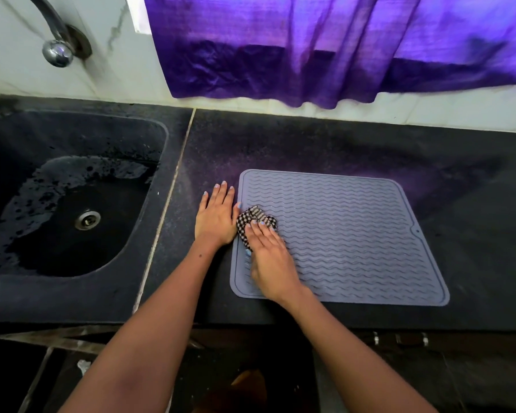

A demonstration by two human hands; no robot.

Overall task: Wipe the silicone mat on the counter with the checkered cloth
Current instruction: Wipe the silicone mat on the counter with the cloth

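Right hand: the right hand [268,257] lies flat, fingers straight, pressing the checkered cloth [255,223] onto the mat's left side.
Cloth: bunched small, partly under the fingers, near the mat's left edge.
Left hand: the left hand [216,214] rests open and flat on the dark counter [474,234], just beside the mat's left edge, holding nothing.
Mat: the grey silicone mat [355,234], ridged in waves, lies flat on the counter.
Progress: wiping looks under way at the left edge; no sign shows which parts are done, so the right side likely remains.
Sink: a dark wet sink [27,293] sits to the left.
Far: a tap [57,52] and purple curtain [340,49].
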